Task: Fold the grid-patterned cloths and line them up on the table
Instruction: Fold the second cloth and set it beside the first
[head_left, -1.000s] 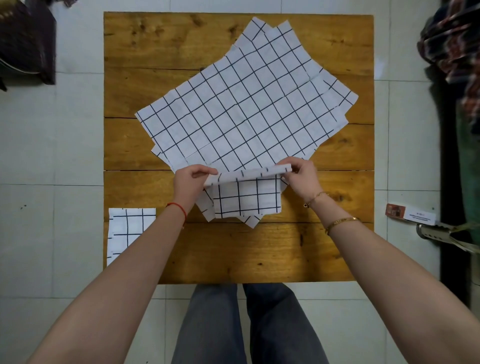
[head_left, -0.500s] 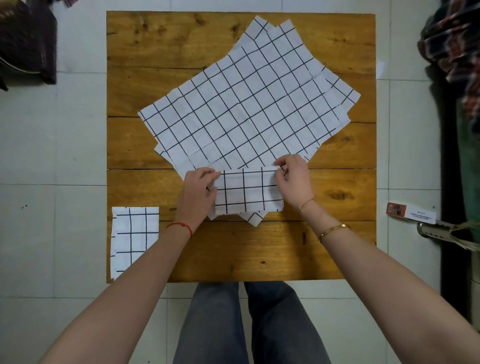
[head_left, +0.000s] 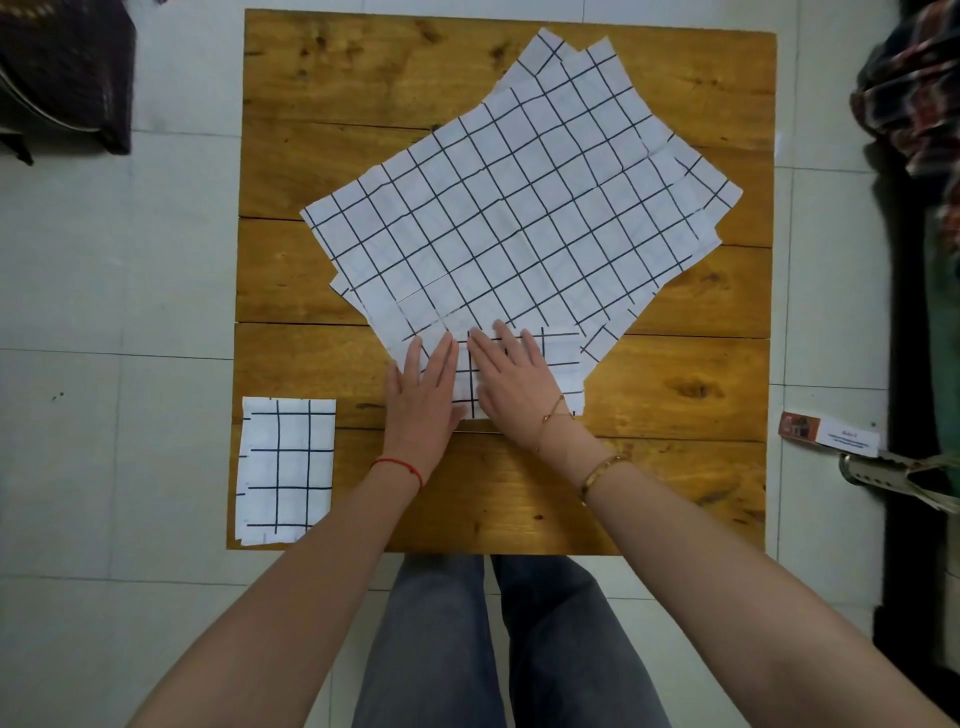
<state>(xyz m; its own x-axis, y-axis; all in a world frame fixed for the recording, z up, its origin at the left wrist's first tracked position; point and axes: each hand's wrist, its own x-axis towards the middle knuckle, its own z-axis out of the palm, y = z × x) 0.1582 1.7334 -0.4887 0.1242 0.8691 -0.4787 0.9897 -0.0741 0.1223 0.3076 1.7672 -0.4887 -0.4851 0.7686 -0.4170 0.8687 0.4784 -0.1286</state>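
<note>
A folded white cloth with a black grid (head_left: 563, 369) lies on the wooden table (head_left: 675, 493), over the near corner of a stack of unfolded grid cloths (head_left: 519, 208). My left hand (head_left: 423, 395) and my right hand (head_left: 511, 379) press flat on the folded cloth side by side, fingers straight. They hide most of its left half. Another folded grid cloth (head_left: 284, 467) rests at the table's near left corner.
The unfolded stack lies diagonally across the middle and far right of the table. On the tiled floor sit a small box (head_left: 826, 436) to the right, a dark object (head_left: 62, 67) at far left and patterned fabric (head_left: 914, 88) at far right.
Both hands let go of the cloth's far edge, which they had been pinching and laying down. They now lie flat together on the folded piece.
</note>
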